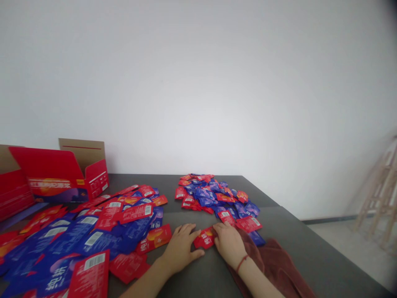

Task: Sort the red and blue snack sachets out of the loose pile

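Observation:
A small red pouch with orange print and white lettering lies flat on the dark table between my two hands. At its left end is my left hand, palm down, with thumb and fingers apart and the fingertips at the pouch's edge. My right hand, wearing a thin red cord at the wrist, has its bent fingers pressed together on the pouch's right end. A brown cloth lies under and beside that hand and wrist; whether the palm grips any of it is hidden.
A large heap of blue and red pouches spreads over the left side. Another mixed pile lies farther back. Open red cardboard boxes stand at the far left. The dark table ends along the right, with a wooden rack beyond it.

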{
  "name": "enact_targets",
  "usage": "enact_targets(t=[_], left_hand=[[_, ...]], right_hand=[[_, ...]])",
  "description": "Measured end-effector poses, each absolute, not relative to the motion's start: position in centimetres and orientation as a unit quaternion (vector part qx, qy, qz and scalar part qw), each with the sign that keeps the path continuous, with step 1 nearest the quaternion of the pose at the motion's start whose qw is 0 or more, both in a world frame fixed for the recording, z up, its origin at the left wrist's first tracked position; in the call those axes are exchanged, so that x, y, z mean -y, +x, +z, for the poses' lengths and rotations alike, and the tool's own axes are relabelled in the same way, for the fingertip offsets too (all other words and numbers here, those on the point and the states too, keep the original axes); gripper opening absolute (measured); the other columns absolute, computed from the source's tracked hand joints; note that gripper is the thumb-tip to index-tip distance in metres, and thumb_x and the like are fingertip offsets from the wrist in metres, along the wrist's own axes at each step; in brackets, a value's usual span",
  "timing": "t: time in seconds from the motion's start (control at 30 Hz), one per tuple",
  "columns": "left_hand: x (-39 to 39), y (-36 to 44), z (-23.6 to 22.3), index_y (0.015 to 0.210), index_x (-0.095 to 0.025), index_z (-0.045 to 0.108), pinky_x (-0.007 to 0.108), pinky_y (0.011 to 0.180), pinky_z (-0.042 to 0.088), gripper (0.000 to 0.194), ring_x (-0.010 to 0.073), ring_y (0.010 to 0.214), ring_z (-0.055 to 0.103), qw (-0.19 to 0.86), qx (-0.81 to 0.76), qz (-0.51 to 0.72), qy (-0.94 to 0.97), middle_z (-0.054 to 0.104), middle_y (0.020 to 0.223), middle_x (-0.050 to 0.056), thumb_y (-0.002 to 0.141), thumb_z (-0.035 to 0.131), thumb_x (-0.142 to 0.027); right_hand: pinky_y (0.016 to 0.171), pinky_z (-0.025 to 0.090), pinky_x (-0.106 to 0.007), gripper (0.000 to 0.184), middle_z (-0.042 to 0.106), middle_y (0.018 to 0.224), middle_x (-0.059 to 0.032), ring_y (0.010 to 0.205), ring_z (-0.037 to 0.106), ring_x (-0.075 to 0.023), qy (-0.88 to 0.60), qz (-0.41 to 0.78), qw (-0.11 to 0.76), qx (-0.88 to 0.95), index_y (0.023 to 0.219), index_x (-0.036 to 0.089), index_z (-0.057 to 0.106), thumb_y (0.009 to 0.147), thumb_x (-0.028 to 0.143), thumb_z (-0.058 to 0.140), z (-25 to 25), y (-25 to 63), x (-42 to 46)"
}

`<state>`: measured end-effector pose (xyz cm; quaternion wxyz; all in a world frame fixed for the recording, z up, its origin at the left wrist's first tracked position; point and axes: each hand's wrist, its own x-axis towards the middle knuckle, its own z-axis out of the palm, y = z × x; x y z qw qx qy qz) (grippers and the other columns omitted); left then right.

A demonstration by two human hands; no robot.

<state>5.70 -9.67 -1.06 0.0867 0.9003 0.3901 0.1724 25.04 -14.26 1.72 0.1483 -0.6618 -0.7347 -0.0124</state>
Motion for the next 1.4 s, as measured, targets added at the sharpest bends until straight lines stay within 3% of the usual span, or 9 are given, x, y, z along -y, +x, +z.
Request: enact_targets(t=[0.23, 0.37, 0.5, 0.73, 0.97, 1.07, 1.13, 1.27, 1.4], left_hand=[[10.4, 7.8, -0.3, 0.122, -0.015, 0.059, 0.048, 0.105, 0.032, 0.054, 0.0334, 0.125, 0.045, -0.009, -0.389, 0.14, 0.91, 0.056, 0.13, 0.016, 0.081, 0.065, -0.05], [11.0, 10.4, 0.7, 0.115, -0.011, 0.06, 0.042, 0.084, 0.047, 0.028, 0.0299, 0.101, 0.061, -0.048, -0.395, 0.08, 0.914, 0.067, 0.107, 0.017, 0.091, 0.05, -0.022], [10.0, 10.5, 2.1, 0.099, -0.013, 0.064, 0.038, 0.081, 0.047, 0.026, 0.0262, 0.09, 0.065, -0.058, -0.404, 0.071, 0.91, 0.069, 0.091, 0.014, 0.09, 0.041, -0.007], [5.9, 0.2, 7.4, 0.108, -0.014, 0.063, 0.038, 0.085, 0.046, 0.038, 0.027, 0.1, 0.063, -0.14, -0.498, 0.073, 0.853, 0.068, 0.105, 0.015, 0.087, 0.034, -0.002], [4.4, -9.4, 9.2, 0.1, -0.001, 0.065, 0.05, 0.081, 0.046, 0.037, 0.038, 0.094, 0.064, -0.221, -0.611, 0.048, 0.758, 0.066, 0.097, 0.026, 0.086, 0.03, -0.003], [4.3, -6.4, 7.3, 0.111, -0.008, 0.063, 0.05, 0.095, 0.039, 0.037, 0.035, 0.112, 0.056, -0.224, -0.554, 0.092, 0.797, 0.063, 0.114, 0.022, 0.085, 0.038, -0.004], [4.4, -1.7, 5.4, 0.119, -0.016, 0.061, 0.044, 0.104, 0.033, 0.046, 0.0272, 0.123, 0.049, -0.154, -0.448, 0.118, 0.873, 0.058, 0.128, 0.014, 0.083, 0.037, 0.0], [4.7, 9.8, 1.9, 0.129, -0.019, 0.054, 0.041, 0.109, 0.029, 0.045, 0.0233, 0.131, 0.042, -0.016, -0.254, 0.121, 0.959, 0.049, 0.14, 0.011, 0.086, 0.044, -0.008], [3.5, 17.8, 0.5, 0.132, -0.025, 0.05, 0.039, 0.111, 0.026, 0.045, 0.0195, 0.136, 0.034, 0.012, -0.2, 0.116, 0.973, 0.043, 0.146, 0.005, 0.09, 0.044, -0.012]], right_hand=[[0.096, 0.037, -0.026, 0.036, 0.07, 0.104, -0.0031, 0.1, 0.059, -0.0179, -0.609, 0.053, 0.199, 0.766, 0.102, 0.02, 0.07, 0.076, 0.01, 0.047, 2.3, 25.5, 14.8], [0.099, 0.037, -0.026, 0.041, 0.068, 0.112, -0.0048, 0.106, 0.058, -0.0174, -0.618, 0.068, 0.265, 0.737, 0.114, 0.017, 0.067, 0.078, 0.012, 0.047, 2.3, 26.0, 15.0], [0.103, 0.035, -0.03, 0.044, 0.064, 0.121, -0.0076, 0.114, 0.055, -0.0183, -0.631, 0.058, 0.285, 0.719, 0.12, 0.015, 0.063, 0.08, 0.011, 0.045, 2.4, 27.1, 14.7], [0.097, 0.038, -0.027, 0.042, 0.068, 0.112, -0.0055, 0.105, 0.058, -0.018, -0.612, 0.068, 0.266, 0.741, 0.116, 0.017, 0.066, 0.079, 0.013, 0.046, 2.2, 26.4, 15.1], [0.089, 0.039, -0.027, 0.037, 0.071, 0.104, -0.0051, 0.098, 0.059, -0.0196, -0.592, 0.068, 0.216, 0.774, 0.106, 0.019, 0.069, 0.078, 0.015, 0.046, 2.1, 25.0, 15.3], [0.088, 0.039, -0.026, 0.035, 0.071, 0.102, -0.0049, 0.097, 0.059, -0.0197, -0.59, 0.063, 0.205, 0.779, 0.101, 0.019, 0.07, 0.077, 0.015, 0.045, 2.3, 24.8, 15.5], [0.09, 0.037, -0.026, 0.034, 0.071, 0.102, -0.0041, 0.097, 0.059, -0.0191, -0.579, 0.062, 0.199, 0.788, 0.099, 0.02, 0.07, 0.077, 0.015, 0.045, 2.4, 24.7, 15.7], [0.087, 0.038, -0.025, 0.028, 0.072, 0.093, -0.0034, 0.092, 0.06, -0.0186, -0.567, 0.067, 0.189, 0.799, 0.087, 0.021, 0.071, 0.075, 0.015, 0.046, 2.7, 24.9, 16.1], [0.079, 0.041, -0.023, 0.029, 0.071, 0.089, -0.0028, 0.086, 0.061, -0.0174, -0.556, 0.096, 0.225, 0.794, 0.084, 0.021, 0.071, 0.071, 0.014, 0.046, 3.3, 25.7, 16.4]])
